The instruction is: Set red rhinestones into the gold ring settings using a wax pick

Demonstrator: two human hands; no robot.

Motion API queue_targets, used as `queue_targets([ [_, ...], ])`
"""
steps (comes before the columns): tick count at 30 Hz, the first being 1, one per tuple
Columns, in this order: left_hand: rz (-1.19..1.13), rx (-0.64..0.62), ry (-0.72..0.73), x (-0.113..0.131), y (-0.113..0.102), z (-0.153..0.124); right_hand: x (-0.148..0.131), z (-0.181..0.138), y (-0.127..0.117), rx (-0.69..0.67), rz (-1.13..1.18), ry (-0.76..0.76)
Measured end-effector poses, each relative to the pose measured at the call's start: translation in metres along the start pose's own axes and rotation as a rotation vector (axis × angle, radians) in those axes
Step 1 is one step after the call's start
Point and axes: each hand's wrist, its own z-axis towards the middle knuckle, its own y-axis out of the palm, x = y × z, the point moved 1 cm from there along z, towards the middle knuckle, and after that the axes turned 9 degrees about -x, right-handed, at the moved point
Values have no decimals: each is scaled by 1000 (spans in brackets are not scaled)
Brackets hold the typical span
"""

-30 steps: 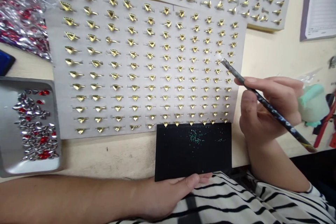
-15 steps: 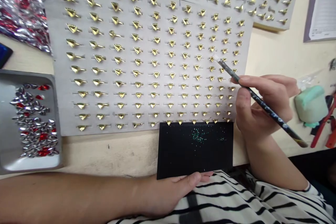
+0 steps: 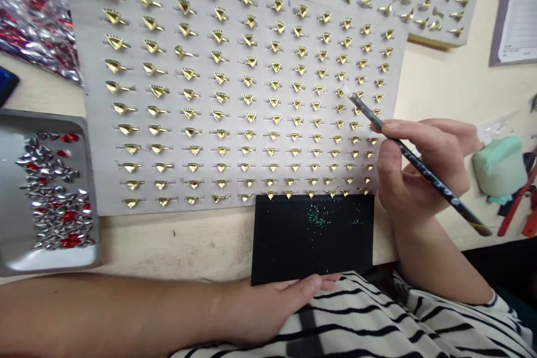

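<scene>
Head view: the right hand (image 3: 444, 154) grips a slender dark stick (image 3: 436, 182) pointed at gold-coloured triangular rings (image 3: 274, 102), apparently without stones, rowed on a grey board (image 3: 103, 151). The left hand (image 3: 289, 299) grips a rectangular black plate (image 3: 289, 246) bearing green specks (image 3: 318, 217); the cream worktop (image 3: 168, 246) carries a grey tray (image 3: 50, 261) of red and silver stones (image 3: 69, 217).

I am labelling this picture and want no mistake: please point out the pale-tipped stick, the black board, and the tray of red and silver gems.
Pale-tipped stick (image 3: 423, 170): head view, middle of its dark shaft.
Black board (image 3: 289, 251): head view, bare lower face.
Tray (image 3: 10, 210): head view, bare floor beside the gems.
</scene>
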Motion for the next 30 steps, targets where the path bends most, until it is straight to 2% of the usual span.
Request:
queue_targets([
  [11, -35, -10, 7, -1, 1, -1, 0, 0, 1, 40, 15, -8],
  [20, -13, -2, -20, 8, 1, -1, -2, 1, 0, -21, -27, 1],
  [30, -23, 13, -24, 6, 2, -3, 1, -1, -3, -75, -38, -6],
])
